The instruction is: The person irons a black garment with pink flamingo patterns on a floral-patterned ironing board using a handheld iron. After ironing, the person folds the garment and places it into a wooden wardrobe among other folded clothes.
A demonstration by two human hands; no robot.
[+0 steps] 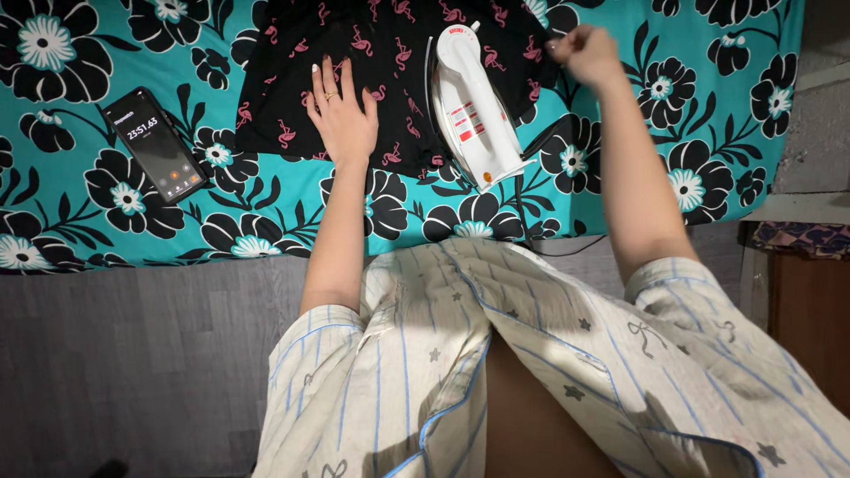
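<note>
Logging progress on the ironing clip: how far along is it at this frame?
Done: the black flamingo-print garment is laid out on the floral cloth. In hand: the left hand presses flat on it, the right hand pinches its edge. Left: the iron lies beside the hands, unheld, so pressing isn't happening now. A phone lies further left.

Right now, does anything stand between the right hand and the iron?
Nothing visible does. The right hand is closed at the garment's edge, and only black cloth lies between it and the iron.
</note>
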